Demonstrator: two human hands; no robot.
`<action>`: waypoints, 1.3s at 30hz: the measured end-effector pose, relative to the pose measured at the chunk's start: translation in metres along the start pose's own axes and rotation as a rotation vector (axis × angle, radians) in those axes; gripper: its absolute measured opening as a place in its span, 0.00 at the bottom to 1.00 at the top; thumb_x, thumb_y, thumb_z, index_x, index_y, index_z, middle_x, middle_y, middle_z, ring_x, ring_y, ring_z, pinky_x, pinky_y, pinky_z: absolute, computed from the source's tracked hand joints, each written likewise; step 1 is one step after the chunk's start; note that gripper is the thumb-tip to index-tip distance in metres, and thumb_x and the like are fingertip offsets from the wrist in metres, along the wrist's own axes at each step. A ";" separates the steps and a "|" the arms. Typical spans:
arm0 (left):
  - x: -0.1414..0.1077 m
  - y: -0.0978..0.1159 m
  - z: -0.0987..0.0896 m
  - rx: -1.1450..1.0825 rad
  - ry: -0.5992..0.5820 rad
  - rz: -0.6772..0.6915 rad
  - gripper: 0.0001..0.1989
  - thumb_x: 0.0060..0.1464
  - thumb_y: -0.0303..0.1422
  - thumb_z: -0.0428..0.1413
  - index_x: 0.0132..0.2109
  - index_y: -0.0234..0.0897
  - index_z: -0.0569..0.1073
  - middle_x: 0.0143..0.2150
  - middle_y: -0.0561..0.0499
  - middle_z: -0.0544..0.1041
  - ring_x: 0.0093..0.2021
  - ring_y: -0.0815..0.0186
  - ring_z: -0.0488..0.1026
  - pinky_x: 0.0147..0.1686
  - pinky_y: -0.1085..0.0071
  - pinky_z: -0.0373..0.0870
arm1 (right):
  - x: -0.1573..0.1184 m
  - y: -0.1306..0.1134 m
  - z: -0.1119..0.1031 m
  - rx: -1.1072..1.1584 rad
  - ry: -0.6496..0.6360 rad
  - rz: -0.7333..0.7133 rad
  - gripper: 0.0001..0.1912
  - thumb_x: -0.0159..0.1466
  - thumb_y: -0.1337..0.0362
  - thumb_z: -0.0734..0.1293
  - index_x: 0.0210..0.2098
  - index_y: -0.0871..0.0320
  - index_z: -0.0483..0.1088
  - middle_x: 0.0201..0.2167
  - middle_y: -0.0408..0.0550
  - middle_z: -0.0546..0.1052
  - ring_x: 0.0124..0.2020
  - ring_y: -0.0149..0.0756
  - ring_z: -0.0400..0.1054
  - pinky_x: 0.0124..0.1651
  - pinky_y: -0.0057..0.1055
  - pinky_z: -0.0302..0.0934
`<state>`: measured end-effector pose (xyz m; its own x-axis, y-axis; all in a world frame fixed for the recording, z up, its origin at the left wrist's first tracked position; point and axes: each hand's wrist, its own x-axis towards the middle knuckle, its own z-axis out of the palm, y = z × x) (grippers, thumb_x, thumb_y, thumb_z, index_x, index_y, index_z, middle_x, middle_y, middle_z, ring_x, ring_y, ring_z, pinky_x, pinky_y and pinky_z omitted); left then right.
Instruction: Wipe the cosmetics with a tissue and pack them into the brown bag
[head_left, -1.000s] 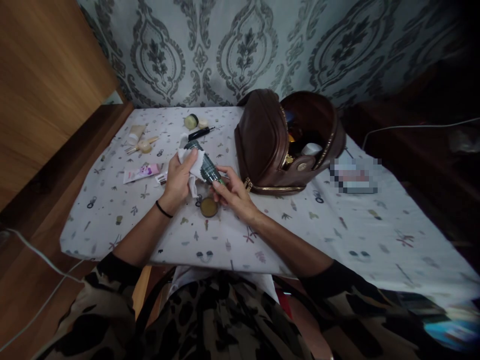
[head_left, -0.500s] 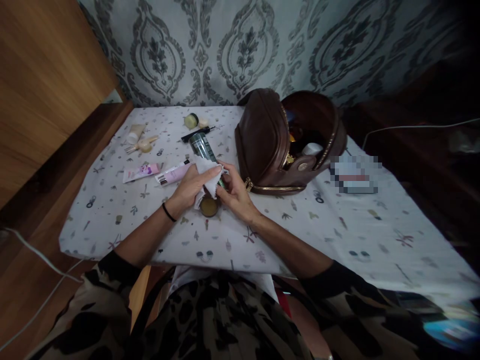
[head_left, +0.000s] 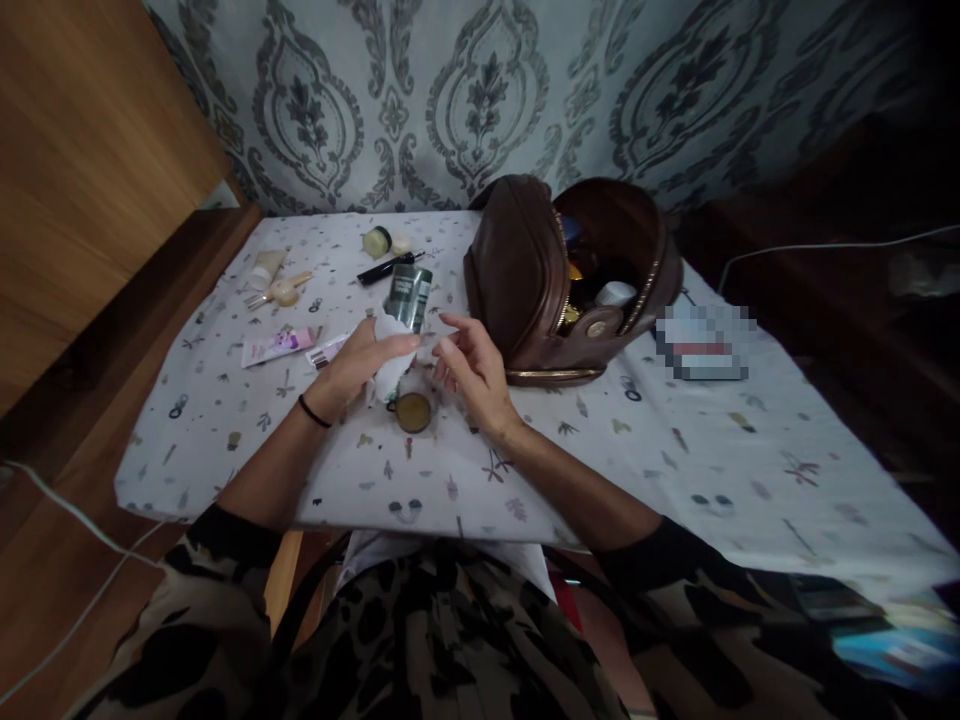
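While the left hand point(head_left: 352, 365) grasps the green container point(head_left: 410, 292) through a white cloth point(head_left: 391, 378), the right hand point(head_left: 480, 380) is released, fingers loosely curled, just beside it. Container position: over the patterned tablecloth point(head_left: 517, 465), in front of a black tube point(head_left: 385, 268), tilted; its lower part is hidden by cloth. Round brown item point(head_left: 412, 412): on the tablecloth, just below the cloth in view; identity unclear. Lilac tube point(head_left: 328, 352): beside the left hand, partly covered. Open brown bag point(head_left: 517, 270): right of the container, various items inside.
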<state>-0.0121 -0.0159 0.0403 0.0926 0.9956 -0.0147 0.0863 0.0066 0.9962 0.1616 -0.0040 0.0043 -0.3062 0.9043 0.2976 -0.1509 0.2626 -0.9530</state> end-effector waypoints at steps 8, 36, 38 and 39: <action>0.000 0.009 -0.010 0.241 -0.507 0.045 0.14 0.51 0.41 0.62 0.37 0.33 0.75 0.36 0.50 0.77 0.35 0.66 0.72 0.37 0.73 0.67 | 0.003 -0.008 0.003 0.185 0.002 0.076 0.25 0.57 0.44 0.71 0.45 0.52 0.65 0.33 0.42 0.69 0.20 0.24 0.57 0.18 0.26 0.52; 0.019 -0.009 -0.034 -0.239 0.386 0.147 0.20 0.38 0.44 0.69 0.33 0.36 0.74 0.26 0.55 0.73 0.23 0.71 0.70 0.22 0.77 0.67 | 0.003 -0.001 0.005 0.206 -0.036 0.195 0.24 0.51 0.51 0.75 0.38 0.54 0.63 0.34 0.42 0.72 0.28 0.32 0.70 0.22 0.26 0.59; 0.021 -0.012 -0.028 -0.272 0.421 0.168 0.20 0.40 0.45 0.69 0.33 0.37 0.73 0.26 0.55 0.73 0.25 0.70 0.71 0.24 0.76 0.68 | 0.000 0.002 0.008 0.144 -0.091 0.181 0.24 0.51 0.51 0.75 0.38 0.54 0.63 0.34 0.42 0.71 0.29 0.33 0.70 0.22 0.27 0.59; 0.021 -0.013 -0.026 -0.271 0.416 0.172 0.20 0.40 0.46 0.68 0.33 0.37 0.73 0.26 0.55 0.73 0.25 0.71 0.71 0.25 0.76 0.68 | -0.001 0.004 0.008 0.117 -0.100 0.170 0.23 0.52 0.51 0.75 0.38 0.54 0.63 0.34 0.43 0.71 0.29 0.33 0.70 0.23 0.27 0.59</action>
<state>-0.0371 0.0076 0.0291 -0.3239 0.9370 0.1308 -0.1606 -0.1907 0.9684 0.1537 -0.0070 0.0008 -0.4272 0.8927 0.1434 -0.1955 0.0636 -0.9786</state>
